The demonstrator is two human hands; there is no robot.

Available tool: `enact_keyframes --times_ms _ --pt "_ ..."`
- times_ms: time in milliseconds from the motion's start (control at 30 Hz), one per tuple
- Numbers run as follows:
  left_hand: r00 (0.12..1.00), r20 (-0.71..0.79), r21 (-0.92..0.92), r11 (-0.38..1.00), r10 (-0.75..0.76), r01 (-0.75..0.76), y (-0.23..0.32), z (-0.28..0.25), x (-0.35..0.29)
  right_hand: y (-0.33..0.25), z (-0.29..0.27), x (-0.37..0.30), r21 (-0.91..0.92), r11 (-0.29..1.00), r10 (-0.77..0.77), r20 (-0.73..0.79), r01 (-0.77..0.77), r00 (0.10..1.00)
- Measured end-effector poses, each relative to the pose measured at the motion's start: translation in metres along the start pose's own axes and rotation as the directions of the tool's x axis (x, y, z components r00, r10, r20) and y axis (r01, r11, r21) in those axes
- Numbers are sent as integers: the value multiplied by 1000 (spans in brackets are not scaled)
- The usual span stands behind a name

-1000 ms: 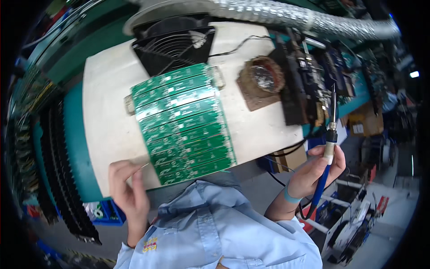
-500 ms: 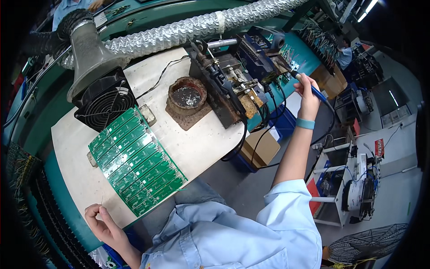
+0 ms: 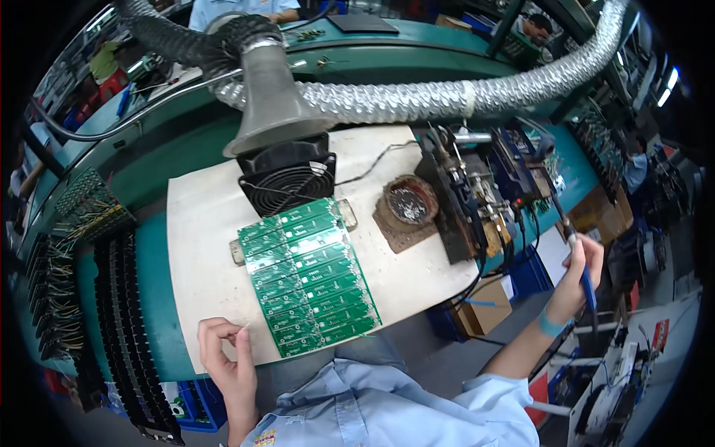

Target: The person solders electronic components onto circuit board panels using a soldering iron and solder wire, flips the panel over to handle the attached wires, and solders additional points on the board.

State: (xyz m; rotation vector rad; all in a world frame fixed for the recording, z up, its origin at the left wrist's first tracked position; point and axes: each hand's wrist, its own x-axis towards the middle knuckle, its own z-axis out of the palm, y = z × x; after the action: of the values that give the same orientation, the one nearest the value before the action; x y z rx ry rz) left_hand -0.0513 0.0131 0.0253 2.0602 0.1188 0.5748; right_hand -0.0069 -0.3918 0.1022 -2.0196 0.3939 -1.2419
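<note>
Here we are above the desk (image 3: pixel 154 257), and our two hands are well apart. Our right hand (image 3: pixel 583 267) is wrapped around a soldering iron (image 3: pixel 569 229), its blue cable (image 3: pixel 589 289) dropping below the fingers and its metal end pointing up beside the dark machine (image 3: pixel 482 195) on the right. A teal band (image 3: pixel 551 324) circles that wrist.

Over to the left, our other hand, the left hand (image 3: pixel 229 356), hangs just off the lower left edge of the green circuit board panel (image 3: pixel 309 281), thumb and forefinger drawn close; we can't tell whether they pinch anything.

And the panel itself? It lies centre stage on the white sheet (image 3: pixel 199 246), slightly turned, its rows of narrow boards side by side, with a pale block (image 3: pixel 348 214) peeking out at its right edge. Just behind it stands a black fan (image 3: pixel 289 186), under a grey hood (image 3: pixel 272 97) joined by silver ducting (image 3: pixel 402 102). Between panel and machine we have a round pot (image 3: pixel 388 203) with silvery bits inside, sitting on a brown base (image 3: pixel 396 238).
</note>
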Motion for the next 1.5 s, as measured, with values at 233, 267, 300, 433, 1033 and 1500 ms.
enact_keyframes --times_ms 233,267,300,433,1033,1500 --pt "939 281 -204 969 198 -143 31 27 -12 -75 65 -168 612 607 -211 740 -508 639" --pt "915 338 -244 959 220 -141 32 25 -15 -85 67 -177 600 595 -250 770 -535 586" --pt "913 368 -267 961 176 -78 30 23 -17 -87 70 -182 581 593 -246 790 -557 562" --pt "895 446 -362 920 26 153 23 14 -29 -86 76 -204 616 574 -280 766 -539 578" --pt "999 14 -19 999 36 -36 -19 28 6 -70 65 -176 550 777 -160 644 -307 748" --pt "992 130 -45 999 1 5 -22 32 6 -62 78 -165 561 822 -415 710 -100 569"
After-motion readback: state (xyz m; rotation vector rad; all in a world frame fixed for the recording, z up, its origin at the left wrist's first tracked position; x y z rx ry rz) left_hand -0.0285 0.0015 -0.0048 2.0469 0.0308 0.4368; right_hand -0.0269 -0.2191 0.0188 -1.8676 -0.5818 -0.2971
